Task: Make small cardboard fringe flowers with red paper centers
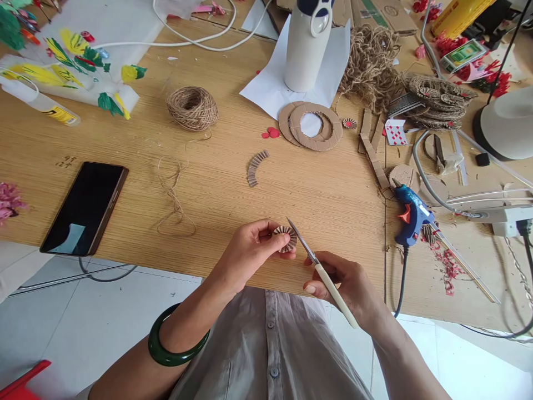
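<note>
- Presently, the left hand [255, 244] pinches a pleated corrugated-cardboard rosette [292, 242] between thumb and fingers; it sits well left of the blue glue gun [413, 218], slightly nearer the wearer.
- Right hand [350, 280] closed round white-handled scissors [333, 291], left of and nearer than the glue gun; blades look together, tip just beside the rosette (contact or gap: cannot tell).
- Farther out and left of the glue gun: a curved corrugated strip [254, 165], two overlapping cardboard rings [295, 125], a jute twine ball [192, 109].
- Handling, estimated: rosette very light, dry, not slippery; pleats springy, likely to crush or fan apart under a hard squeeze.
- Best hold, judged: thumb flat on one face, fingers behind, part of the rim left free (much as the left hand has it).
- Hidden: rosette's centre and one side, under the thumb; its back, and whether the pleats are glued. Right fingers partly behind the scissors; their seating in the handles is hard to make out.
- Cut off: both forearms, at the lower frame edge.
</note>
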Demonstrator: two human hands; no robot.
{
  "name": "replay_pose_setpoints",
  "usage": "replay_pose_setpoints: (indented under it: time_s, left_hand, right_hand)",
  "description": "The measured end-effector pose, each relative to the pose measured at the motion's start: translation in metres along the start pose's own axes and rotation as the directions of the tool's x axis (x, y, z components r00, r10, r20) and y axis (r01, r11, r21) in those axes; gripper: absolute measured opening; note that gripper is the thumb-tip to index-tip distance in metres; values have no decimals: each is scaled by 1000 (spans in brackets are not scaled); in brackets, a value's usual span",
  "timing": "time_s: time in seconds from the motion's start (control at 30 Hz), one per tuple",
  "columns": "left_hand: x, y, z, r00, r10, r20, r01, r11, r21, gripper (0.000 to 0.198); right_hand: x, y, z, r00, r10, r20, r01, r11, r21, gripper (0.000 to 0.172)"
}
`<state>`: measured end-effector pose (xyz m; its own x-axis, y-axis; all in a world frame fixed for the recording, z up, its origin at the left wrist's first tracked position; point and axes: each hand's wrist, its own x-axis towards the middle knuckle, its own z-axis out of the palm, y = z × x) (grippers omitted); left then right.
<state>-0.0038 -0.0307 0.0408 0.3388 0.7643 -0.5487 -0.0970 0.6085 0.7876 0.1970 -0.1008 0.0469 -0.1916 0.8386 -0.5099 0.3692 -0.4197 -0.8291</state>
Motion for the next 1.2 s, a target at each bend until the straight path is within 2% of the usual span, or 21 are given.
replay_pose_setpoints:
  time_s: [0.2, 0.5, 0.93, 1.2]
  left_hand:
    - [-1, 1, 0, 1000, -11, 19, 11, 1000, 16, 17]
    - [-1, -1, 1, 998, 24, 65, -22, 999, -25, 14]
    - [-3, 2, -2, 998, -32, 51, 30, 999, 42, 16]
    - [-3, 4, -7, 995, -52, 88, 45, 995, 88, 17]
  right_hand:
    - [-1, -10, -5, 996, -29, 79, 27, 999, 20, 46]
    - [-2, -10, -4, 995, -34, 98, 39, 998, -41, 45]
    - [-1, -6, -2, 999, -13, 38, 16, 997, -69, 50]
    - [-2, -4, -7, 1000, 10, 18, -8, 996, -92, 51]
